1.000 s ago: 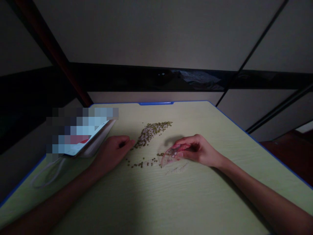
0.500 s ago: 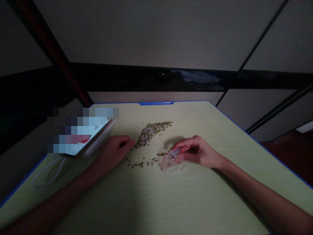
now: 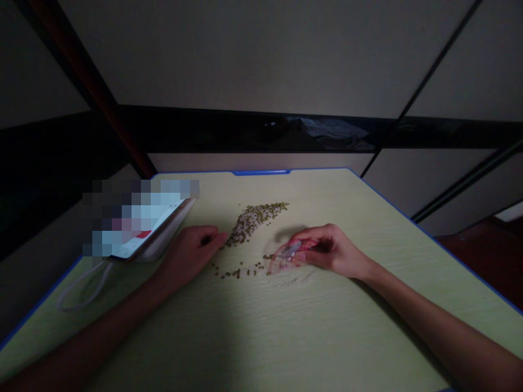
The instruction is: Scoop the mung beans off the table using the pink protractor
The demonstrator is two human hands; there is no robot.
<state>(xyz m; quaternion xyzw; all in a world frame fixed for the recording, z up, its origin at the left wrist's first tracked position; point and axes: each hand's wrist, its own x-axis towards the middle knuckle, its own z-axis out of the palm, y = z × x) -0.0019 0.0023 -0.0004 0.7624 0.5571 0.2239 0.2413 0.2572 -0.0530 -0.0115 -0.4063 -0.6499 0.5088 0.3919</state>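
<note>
Head view, right of centre: the clear, red-edged piece (image 3: 284, 255) is now sitting slightly higher than half a second ago, the right hand (image 3: 333, 250) pinching it, apparently working it beside the scattered beans (image 3: 239, 272). Left of centre, the left hand (image 3: 190, 247) is curling closed, showing nothing held, beside the mixed pile (image 3: 253, 220). A lit screen (image 3: 141, 234) is leaning at frame left, crowding the left wrist.

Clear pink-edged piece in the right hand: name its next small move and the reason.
Probably nudge the clear pink-edged piece left, along the scattered green grains. The right hand grips its right side, and those grains lie loosely off its left edge, apart from the main pile; whether it touches any is hard to tell.
</note>
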